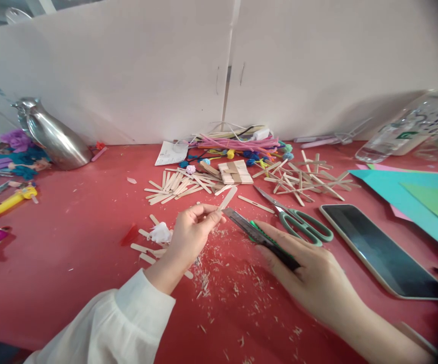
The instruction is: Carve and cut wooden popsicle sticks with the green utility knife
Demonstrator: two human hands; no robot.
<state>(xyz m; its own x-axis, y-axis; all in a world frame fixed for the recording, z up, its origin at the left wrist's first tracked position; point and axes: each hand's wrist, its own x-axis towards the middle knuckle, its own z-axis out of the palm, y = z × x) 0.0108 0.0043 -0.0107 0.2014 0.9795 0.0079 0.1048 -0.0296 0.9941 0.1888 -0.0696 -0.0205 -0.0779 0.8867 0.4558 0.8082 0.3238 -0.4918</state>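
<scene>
Between the thumb and fingers of my left hand (192,235) is a flat wooden craft stick (228,197), its rounded end pointing up and away. My right hand (310,275) is wrapped round a black and green utility knife (268,241). The knife's blade is out and its tip is close to the stick by my left fingertips; whether they touch I cannot tell. Wood shavings (204,283) are scattered on the red table (90,273) below both hands. Beside my left wrist lie several craft sticks (139,247) and a crumpled white scrap (160,232).
Green-handled scissors (306,225) and a phone (382,250) lie to the right, near coloured paper (412,202). Piles of craft sticks (181,184) and pink pipe cleaners (234,143) lie at the back. A steel jug (55,136) stands left, a plastic bottle (404,126) right.
</scene>
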